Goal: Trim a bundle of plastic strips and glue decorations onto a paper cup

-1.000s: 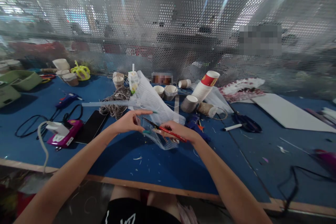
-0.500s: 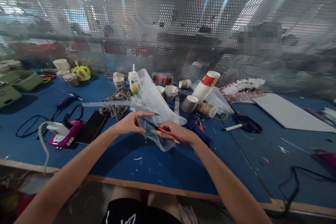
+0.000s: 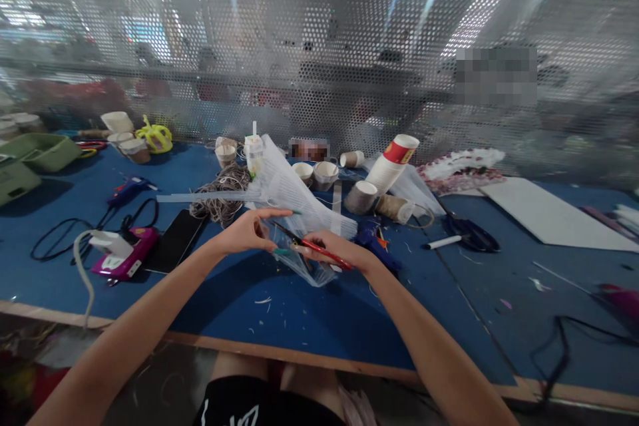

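My right hand [image 3: 332, 249] is closed round red-handled scissors [image 3: 327, 253], whose dark blades point up and left toward my left hand. Thin, translucent white striped sheeting [image 3: 294, 196] rises behind both hands, and a see-through fold of it hangs below them near the blades. My left hand [image 3: 247, 231] grips the sheeting at its left side, thumb below and index finger stretched out above. Exactly where the blades meet the sheeting is hard to make out.
Grey yarn [image 3: 222, 193], a phone [image 3: 177, 241] and a purple power strip [image 3: 127, 253] lie to the left. Paper cups [image 3: 392, 163], twine spools and a blue glue gun [image 3: 374, 243] stand or lie to the right. A perforated metal screen [image 3: 319, 46] closes off the back.
The top of the sheeting has shifted slightly left and down, now partly covering the drink carton. Both hands and the scissors stay nearly in place.
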### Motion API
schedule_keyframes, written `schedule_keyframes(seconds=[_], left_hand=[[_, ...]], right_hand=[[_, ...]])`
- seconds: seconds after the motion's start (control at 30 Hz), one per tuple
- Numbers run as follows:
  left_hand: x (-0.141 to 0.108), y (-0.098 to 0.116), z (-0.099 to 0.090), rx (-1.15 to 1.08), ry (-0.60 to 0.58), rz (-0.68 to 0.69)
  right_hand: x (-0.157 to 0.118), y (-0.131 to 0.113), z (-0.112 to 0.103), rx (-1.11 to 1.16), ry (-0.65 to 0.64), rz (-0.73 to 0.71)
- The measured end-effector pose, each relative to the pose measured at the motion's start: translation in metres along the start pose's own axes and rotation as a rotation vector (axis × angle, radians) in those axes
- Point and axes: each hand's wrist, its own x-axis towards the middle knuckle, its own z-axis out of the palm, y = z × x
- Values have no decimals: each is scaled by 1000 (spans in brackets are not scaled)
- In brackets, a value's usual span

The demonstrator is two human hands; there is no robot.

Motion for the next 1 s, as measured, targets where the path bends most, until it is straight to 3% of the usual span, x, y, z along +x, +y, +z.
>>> schedule_keyframes(seconds=[0.37,1.0], left_hand=[[-1,4,2,-51,2,9],[0,0,-1,11,-55,22]], right_hand=[[-1,-4,-2,-7,-80,-49],[3,0,1,-90,10,-37]])
